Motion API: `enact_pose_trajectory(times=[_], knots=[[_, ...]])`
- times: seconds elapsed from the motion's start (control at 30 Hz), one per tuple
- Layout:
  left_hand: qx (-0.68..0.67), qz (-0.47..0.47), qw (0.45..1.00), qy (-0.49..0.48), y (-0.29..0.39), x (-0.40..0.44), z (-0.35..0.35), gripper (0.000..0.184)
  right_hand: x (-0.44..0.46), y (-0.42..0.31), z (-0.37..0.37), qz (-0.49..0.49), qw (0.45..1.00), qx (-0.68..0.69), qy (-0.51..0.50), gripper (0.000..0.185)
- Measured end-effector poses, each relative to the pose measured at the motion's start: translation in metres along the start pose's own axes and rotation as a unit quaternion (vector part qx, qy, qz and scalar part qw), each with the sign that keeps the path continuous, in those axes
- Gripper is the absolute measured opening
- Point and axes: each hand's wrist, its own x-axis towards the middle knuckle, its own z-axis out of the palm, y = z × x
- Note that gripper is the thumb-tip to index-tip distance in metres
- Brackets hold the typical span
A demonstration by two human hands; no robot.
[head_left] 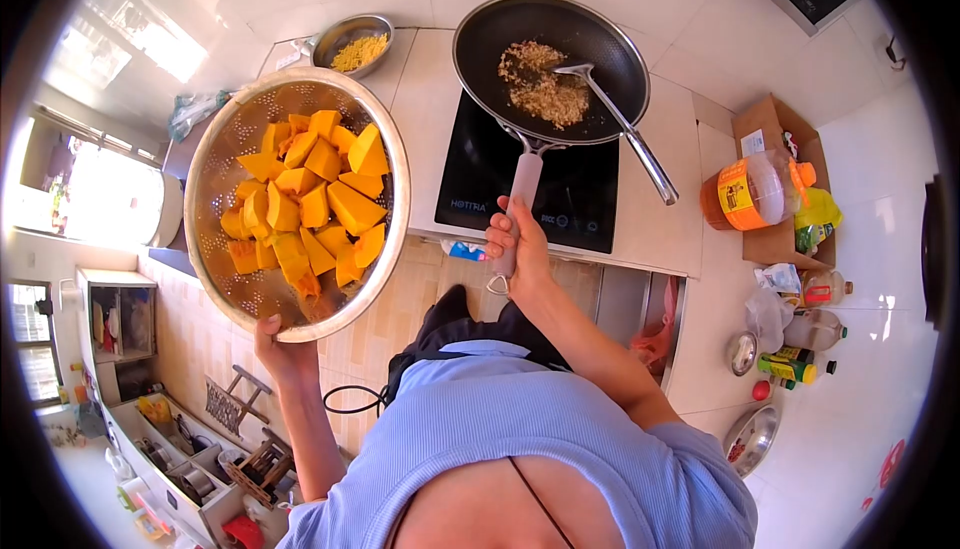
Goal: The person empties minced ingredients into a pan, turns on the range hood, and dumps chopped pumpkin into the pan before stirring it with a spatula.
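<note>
My left hand [283, 347] grips the near rim of a metal colander [222, 164], thumb on top and the other fingers hidden beneath. Chunks of orange pumpkin [315, 206] fill the colander's middle. With my right hand [522, 239] I hold the pale handle of a frying pan [480, 59], fingers wrapped around it. Browned minced bits [548, 99] lie in the pan. A metal spatula [640, 149] rests among them, its handle leaning over the pan's right rim. Below the pan is a black induction cooktop [465, 174].
Behind the colander stands a metal bowl [385, 27] of yellow bits. To the right are a large oil bottle [745, 192], a cardboard box [760, 129], several smaller bottles and another metal bowl [765, 434]. An open drawer [625, 309] sits under the counter [640, 219].
</note>
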Motion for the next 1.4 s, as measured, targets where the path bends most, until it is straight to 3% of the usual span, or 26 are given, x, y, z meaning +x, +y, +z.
enact_pose_trajectory(times=[0.3, 0.4, 0.5, 0.53, 0.57, 0.6, 0.63, 0.67, 0.7, 0.77, 0.87, 0.97, 1.07, 1.2, 1.27, 1.4], knots=[[0.004, -0.007, 1.0, -0.011, 0.005, 0.005, -0.005, 0.057, -0.008, -0.009, -0.002, 0.015, 0.999, -0.026, 0.02, 0.028], [0.002, -0.002, 1.0, -0.025, 0.004, 0.006, -0.006, 0.057, -0.007, -0.01, -0.023, 0.04, 0.998, -0.012, -0.043, 0.033], [0.009, -0.001, 1.0, -0.029, 0.006, 0.004, -0.003, 0.058, -0.04, -0.025, -0.004, 0.074, 0.988, -0.13, 0.022, 0.039], [0.01, -0.004, 0.999, -0.03, 0.007, 0.004, -0.003, 0.058, -0.049, -0.036, -0.012, 0.128, 0.958, -0.256, 0.015, 0.036], [0.011, -0.007, 0.999, -0.031, 0.008, 0.003, -0.002, 0.059, -0.059, -0.053, -0.023, 0.178, 0.909, -0.377, 0.009, 0.034], [0.01, -0.012, 0.999, -0.037, 0.008, 0.004, -0.001, 0.059, -0.064, -0.074, -0.028, 0.027, 0.791, -0.612, -0.009, 0.032], [0.009, -0.017, 0.999, -0.043, 0.009, 0.002, 0.002, 0.059, -0.07, -0.098, -0.025, -0.127, 0.599, -0.79, -0.028, 0.031], [0.009, -0.02, 0.999, -0.049, 0.01, 0.0, 0.003, 0.06, -0.074, -0.123, -0.013, -0.229, 0.505, -0.829, 0.071, 0.026], [0.01, -0.021, 0.998, -0.054, 0.012, 0.001, 0.003, 0.06, -0.066, -0.15, -0.016, -0.445, 0.279, -0.848, 0.075, 0.027], [0.01, -0.02, 0.998, -0.065, 0.012, 0.003, 0.001, 0.06, -0.052, -0.186, -0.009, -0.486, 0.116, -0.859, 0.114, 0.033], [0.005, -0.018, 0.998, -0.059, 0.011, 0.005, 0.001, 0.061, -0.029, -0.199, -0.028, -0.314, 0.157, -0.923, 0.156, 0.04], [0.01, -0.018, 0.999, -0.044, 0.012, 0.003, 0.003, 0.061, -0.017, -0.202, -0.036, -0.302, 0.222, -0.915, 0.152, 0.043], [0.007, -0.017, 0.999, -0.045, 0.01, 0.006, -0.002, 0.061, -0.027, -0.219, -0.014, -0.345, 0.192, -0.908, 0.137, 0.04], [0.017, -0.014, 0.999, -0.027, 0.011, 0.006, -0.001, 0.06, -0.079, -0.253, 0.068, -0.278, 0.22, -0.918, 0.178, 0.033], [0.021, -0.012, 0.999, -0.023, 0.012, 0.007, -0.001, 0.06, -0.1, -0.263, 0.099, -0.281, 0.132, -0.94, 0.142, 0.03], [0.026, -0.006, 0.999, -0.025, 0.012, 0.005, -0.001, 0.06, -0.118, -0.267, 0.109, -0.291, 0.065, -0.953, 0.052, 0.028]])
